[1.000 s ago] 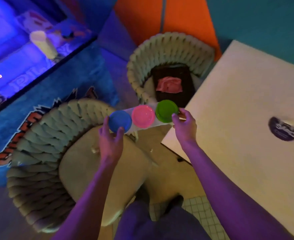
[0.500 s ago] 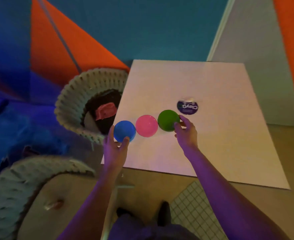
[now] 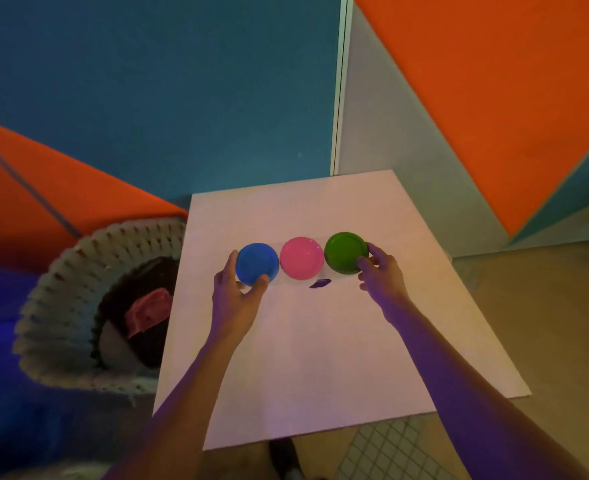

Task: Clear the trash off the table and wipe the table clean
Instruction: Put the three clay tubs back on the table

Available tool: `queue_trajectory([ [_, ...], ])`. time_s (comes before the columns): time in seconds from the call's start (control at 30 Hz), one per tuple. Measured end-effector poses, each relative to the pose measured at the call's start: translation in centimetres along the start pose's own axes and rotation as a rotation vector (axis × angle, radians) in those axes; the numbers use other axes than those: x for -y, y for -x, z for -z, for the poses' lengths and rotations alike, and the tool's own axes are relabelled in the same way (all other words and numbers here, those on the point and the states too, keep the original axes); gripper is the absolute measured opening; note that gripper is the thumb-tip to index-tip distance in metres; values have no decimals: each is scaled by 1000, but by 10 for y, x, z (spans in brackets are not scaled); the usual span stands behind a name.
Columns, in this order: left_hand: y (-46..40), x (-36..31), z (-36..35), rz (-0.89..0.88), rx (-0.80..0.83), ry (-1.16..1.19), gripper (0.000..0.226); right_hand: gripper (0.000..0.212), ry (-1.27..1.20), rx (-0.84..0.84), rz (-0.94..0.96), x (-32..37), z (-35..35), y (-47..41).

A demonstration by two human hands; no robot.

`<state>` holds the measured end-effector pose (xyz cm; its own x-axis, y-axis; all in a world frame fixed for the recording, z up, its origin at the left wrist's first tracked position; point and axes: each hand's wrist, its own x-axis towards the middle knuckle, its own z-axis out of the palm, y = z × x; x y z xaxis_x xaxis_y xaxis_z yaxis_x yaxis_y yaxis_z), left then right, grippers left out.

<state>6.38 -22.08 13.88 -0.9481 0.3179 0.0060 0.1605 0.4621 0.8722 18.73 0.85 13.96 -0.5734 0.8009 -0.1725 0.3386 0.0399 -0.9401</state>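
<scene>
Hands first, from the head view, the only view I have: my left hand [image 3: 235, 299] holds the blue lid [image 3: 257, 263] end of a three-pot set, thumb and fingers curled around its edge, and my right hand [image 3: 383, 277] pinches the green lid [image 3: 346, 252] at the other end in the same way. Between them sits the pink lid [image 3: 302, 258], and the three stand touching in one row, joined by what looks like a clear sleeve, though I cannot tell this for sure. The set is over the far middle of the white surface [image 3: 320, 358]; whether it already rests there or is just above it, I cannot say. A small dark sticker [image 3: 320, 283] shows just under the pink lid, toward me. At the left of the surface is a woven chair [image 3: 61, 296] with a reddish cloth [image 3: 147, 315] lying on its dark seat. As I judge it, the clearing seems mostly done, because I see no loose trash on the surface. What is left, I think, is to release the set and to wipe; the cloth on the chair may serve for that.
</scene>
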Motion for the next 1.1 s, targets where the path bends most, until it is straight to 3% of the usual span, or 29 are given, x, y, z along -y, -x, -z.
queue_trajectory([
  [0.1,-42,-12,-5,-54,9,3,73,43,-24,-21,0,19,-5,-28],
  [0.43,-177,-36,-17,-224,17,-44,62,49,-19,-84,40,73,-44,-133],
  [0.67,-245,-59,-33,-228,24,-81,65,41,-110,-59,44,108,-50,-209],
  [1.1,-362,-90,-97,-140,-20,-203,67,47,-54,83,40,128,-72,-366],
])
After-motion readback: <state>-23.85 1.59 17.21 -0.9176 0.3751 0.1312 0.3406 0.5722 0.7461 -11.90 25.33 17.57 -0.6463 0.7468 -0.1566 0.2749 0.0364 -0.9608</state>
